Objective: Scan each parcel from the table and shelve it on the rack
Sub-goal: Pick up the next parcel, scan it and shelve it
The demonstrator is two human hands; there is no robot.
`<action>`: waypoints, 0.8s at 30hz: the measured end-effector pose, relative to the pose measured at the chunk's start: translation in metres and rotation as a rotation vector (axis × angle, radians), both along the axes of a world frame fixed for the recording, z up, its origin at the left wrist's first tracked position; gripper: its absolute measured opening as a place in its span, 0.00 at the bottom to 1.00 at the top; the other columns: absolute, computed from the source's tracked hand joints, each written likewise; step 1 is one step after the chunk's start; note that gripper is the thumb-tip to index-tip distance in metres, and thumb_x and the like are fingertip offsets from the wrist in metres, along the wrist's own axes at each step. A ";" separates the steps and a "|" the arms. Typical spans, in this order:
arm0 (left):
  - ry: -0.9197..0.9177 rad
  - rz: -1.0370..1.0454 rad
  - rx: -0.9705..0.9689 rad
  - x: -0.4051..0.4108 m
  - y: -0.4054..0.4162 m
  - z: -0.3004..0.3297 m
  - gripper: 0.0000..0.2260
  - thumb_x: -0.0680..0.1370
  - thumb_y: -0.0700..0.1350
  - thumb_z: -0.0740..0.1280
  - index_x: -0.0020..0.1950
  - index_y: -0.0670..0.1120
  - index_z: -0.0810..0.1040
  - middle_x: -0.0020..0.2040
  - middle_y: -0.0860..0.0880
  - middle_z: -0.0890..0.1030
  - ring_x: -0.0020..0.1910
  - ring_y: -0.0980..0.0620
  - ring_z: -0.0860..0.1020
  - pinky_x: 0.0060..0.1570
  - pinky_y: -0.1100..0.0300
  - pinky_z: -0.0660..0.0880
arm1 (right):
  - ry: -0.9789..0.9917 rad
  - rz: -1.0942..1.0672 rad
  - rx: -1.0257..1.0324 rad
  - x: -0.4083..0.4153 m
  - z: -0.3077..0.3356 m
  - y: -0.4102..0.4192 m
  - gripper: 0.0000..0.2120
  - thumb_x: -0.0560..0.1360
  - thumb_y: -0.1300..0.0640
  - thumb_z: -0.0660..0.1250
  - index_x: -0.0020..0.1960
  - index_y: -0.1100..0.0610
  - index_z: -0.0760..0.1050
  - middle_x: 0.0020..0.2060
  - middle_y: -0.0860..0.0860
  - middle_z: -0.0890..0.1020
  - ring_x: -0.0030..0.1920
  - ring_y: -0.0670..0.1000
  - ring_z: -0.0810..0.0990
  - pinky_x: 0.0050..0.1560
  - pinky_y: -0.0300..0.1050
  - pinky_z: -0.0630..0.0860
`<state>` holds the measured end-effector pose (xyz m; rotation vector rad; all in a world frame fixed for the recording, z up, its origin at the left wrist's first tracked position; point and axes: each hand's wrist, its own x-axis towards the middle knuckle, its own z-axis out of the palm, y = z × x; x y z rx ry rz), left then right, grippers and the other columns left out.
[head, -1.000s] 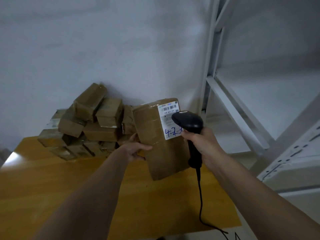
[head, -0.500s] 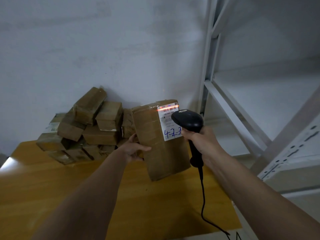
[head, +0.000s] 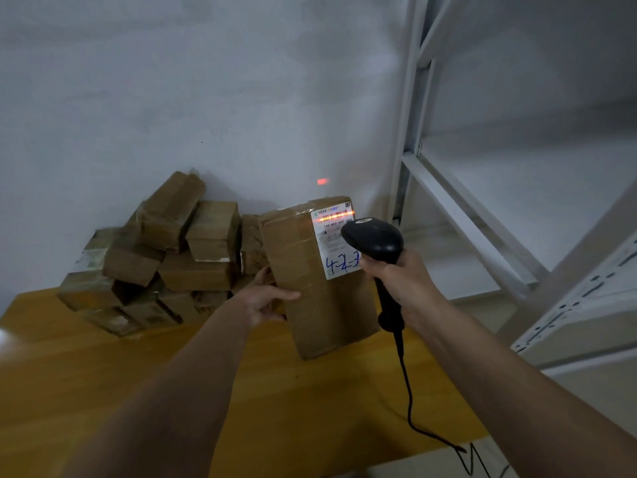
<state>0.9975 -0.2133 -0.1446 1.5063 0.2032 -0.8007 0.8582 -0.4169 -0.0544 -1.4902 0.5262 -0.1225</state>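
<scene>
Filling the lower half of the frame, the wooden table (head: 103, 391) runs from the left edge to just right of centre, with the grey wall (head: 206, 81) behind it. At the right edge you have the white metal rack (head: 458, 208), its shelf boards bare where they show. A heap of brown parcels (head: 165, 257) sits at the table's far left, stacked loosely against the wall, some tilted.

At centre frame you hold one parcel (head: 310, 298) upright and slightly tilted; whether its lower end touches the table cannot be told. Your left hand (head: 265, 298) grips its left edge, thumb across the front face and fingers hidden behind. Your right hand (head: 403, 281), just right of the parcel, is curled round the handle of the black scanner (head: 374, 241), whose head overlaps the parcel's white label (head: 332, 250). An orange scan line (head: 336, 217) lies across the barcode at the label's top, and blue handwriting marks its lower part. A small red spot (head: 322, 181) glows on the wall just above the parcel. The scanner's cable (head: 408, 401) trails down over the table's right edge.
</scene>
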 end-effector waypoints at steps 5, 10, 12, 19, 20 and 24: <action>0.035 -0.056 0.019 0.008 0.000 -0.013 0.55 0.58 0.31 0.77 0.79 0.55 0.54 0.75 0.46 0.65 0.74 0.40 0.61 0.61 0.35 0.70 | 0.037 -0.073 -0.015 0.000 -0.006 0.011 0.07 0.75 0.60 0.68 0.53 0.53 0.77 0.39 0.44 0.81 0.43 0.42 0.77 0.37 0.35 0.68; 0.106 -0.151 0.029 0.009 -0.008 -0.035 0.53 0.62 0.30 0.77 0.78 0.55 0.53 0.75 0.47 0.65 0.74 0.41 0.62 0.58 0.37 0.70 | 0.096 -0.164 0.001 -0.009 -0.019 0.020 0.07 0.75 0.61 0.69 0.52 0.55 0.77 0.36 0.45 0.79 0.39 0.42 0.76 0.34 0.34 0.68; 0.125 -0.177 0.025 0.004 -0.012 -0.043 0.51 0.64 0.28 0.75 0.78 0.55 0.53 0.75 0.47 0.65 0.74 0.41 0.61 0.60 0.35 0.68 | 0.121 -0.202 0.006 -0.017 -0.024 0.020 0.06 0.74 0.62 0.70 0.50 0.55 0.77 0.32 0.44 0.78 0.37 0.43 0.75 0.33 0.34 0.67; 0.165 -0.276 0.025 -0.039 -0.018 -0.054 0.49 0.66 0.27 0.74 0.78 0.55 0.56 0.75 0.47 0.64 0.73 0.40 0.62 0.59 0.34 0.68 | 0.153 -0.258 0.026 -0.064 -0.033 0.017 0.08 0.72 0.64 0.70 0.50 0.55 0.77 0.33 0.44 0.81 0.39 0.44 0.78 0.33 0.35 0.69; 0.167 -0.295 0.030 -0.048 -0.019 -0.054 0.48 0.66 0.27 0.74 0.78 0.55 0.56 0.75 0.47 0.64 0.74 0.40 0.62 0.60 0.34 0.68 | 0.151 -0.261 0.029 -0.074 -0.032 0.017 0.08 0.73 0.63 0.70 0.50 0.55 0.77 0.36 0.46 0.82 0.40 0.45 0.78 0.34 0.35 0.69; 0.182 -0.385 0.042 -0.090 -0.028 -0.049 0.47 0.67 0.27 0.74 0.77 0.56 0.56 0.75 0.47 0.64 0.74 0.41 0.61 0.54 0.37 0.71 | 0.133 -0.300 0.033 -0.124 -0.032 0.010 0.06 0.72 0.64 0.70 0.48 0.56 0.78 0.37 0.49 0.82 0.41 0.48 0.80 0.36 0.39 0.70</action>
